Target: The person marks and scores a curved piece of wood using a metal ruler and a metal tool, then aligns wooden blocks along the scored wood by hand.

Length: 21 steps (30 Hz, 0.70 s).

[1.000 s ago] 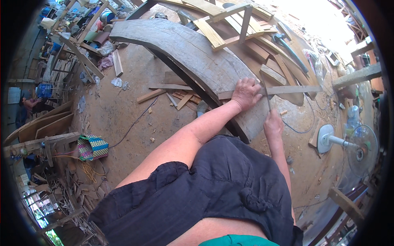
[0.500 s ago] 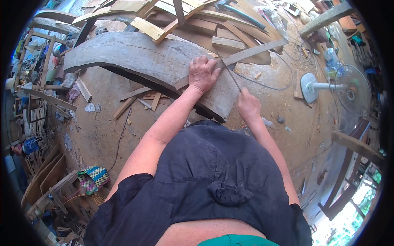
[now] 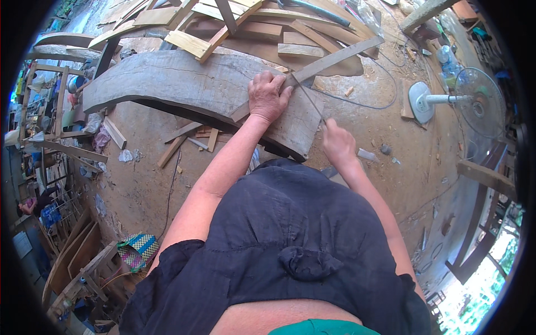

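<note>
A long wooden strip [image 3: 338, 57] lies slantwise across a thick, curved grey plank [image 3: 167, 75]. My left hand [image 3: 267, 96] presses on the strip from above, its fingers curled round the edge. Below and to the right, my right hand [image 3: 338, 144] is closed round the near end of a thin, dark, straight tool [image 3: 309, 97]. The far end of this tool meets the strip just right of my left hand. Whether it is a narrow saw or a file I cannot tell; its handle is hidden in my fist.
Behind the plank, several loose boards [image 3: 301, 50] are piled, with a blue bar-like tool [image 3: 321, 12] on top. A standing fan [image 3: 423, 103] is at the right. Wood offcuts [image 3: 115, 132] lie on the floor; a checked woven bag [image 3: 138, 251] sits at lower left.
The whole view has shifted slightly. My left hand still holds the strip down, and the tool in my right hand stays against it at nearly the same slant.
</note>
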Motion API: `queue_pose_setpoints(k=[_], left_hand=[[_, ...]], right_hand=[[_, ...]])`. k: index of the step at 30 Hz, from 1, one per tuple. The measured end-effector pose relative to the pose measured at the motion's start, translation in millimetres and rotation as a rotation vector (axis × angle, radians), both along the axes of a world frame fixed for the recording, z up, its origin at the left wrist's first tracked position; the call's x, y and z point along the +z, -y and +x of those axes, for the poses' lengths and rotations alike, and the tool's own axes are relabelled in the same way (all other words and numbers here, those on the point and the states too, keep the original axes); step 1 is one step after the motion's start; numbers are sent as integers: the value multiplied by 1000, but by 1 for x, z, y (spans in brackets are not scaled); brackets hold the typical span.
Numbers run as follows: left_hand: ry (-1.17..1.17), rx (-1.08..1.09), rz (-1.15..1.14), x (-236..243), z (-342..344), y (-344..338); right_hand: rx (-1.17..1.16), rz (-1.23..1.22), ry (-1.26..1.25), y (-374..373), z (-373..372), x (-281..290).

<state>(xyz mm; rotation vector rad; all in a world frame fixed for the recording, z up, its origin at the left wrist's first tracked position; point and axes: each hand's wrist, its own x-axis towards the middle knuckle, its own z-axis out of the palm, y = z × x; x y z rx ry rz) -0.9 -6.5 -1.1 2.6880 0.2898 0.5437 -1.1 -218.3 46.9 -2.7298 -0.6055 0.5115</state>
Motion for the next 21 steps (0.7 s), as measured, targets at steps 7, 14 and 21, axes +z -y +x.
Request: queue_pose_setpoints(k=[7,14,21], left_hand=[[-11,-33,3,0,5,5],[-9,-6,8,0,0,1],[-18,-25,-11,2,4,7]], right_hand=[[15,81,109,-47,41,-23],[-10,13,25,4,0,-8],[64,118,213,-27,34,-32]])
